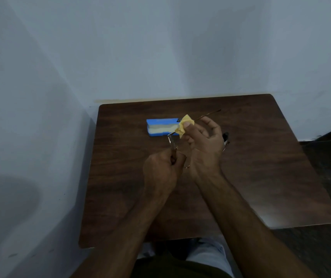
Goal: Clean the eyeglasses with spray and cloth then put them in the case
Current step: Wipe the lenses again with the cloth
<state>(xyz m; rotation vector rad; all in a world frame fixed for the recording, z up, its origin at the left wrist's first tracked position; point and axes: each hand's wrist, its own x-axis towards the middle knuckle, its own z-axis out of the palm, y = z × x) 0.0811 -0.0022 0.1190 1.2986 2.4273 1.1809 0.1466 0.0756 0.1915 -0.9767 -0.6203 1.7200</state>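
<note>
My left hand point(161, 167) is closed around one side of the thin-framed eyeglasses point(171, 141), held above the table. My right hand point(202, 145) pinches a small yellow cloth point(184, 125) against the glasses, thumb on top. One temple arm sticks out up and to the right past the cloth. A blue case point(160, 127) lies open on the table just behind the hands, with a pale lining showing. A small dark object point(226, 136), perhaps the spray bottle, peeks out behind my right hand; most of it is hidden.
The dark wooden table point(261, 167) stands in a corner against pale walls, with dark floor to the right. My lap shows at the near edge.
</note>
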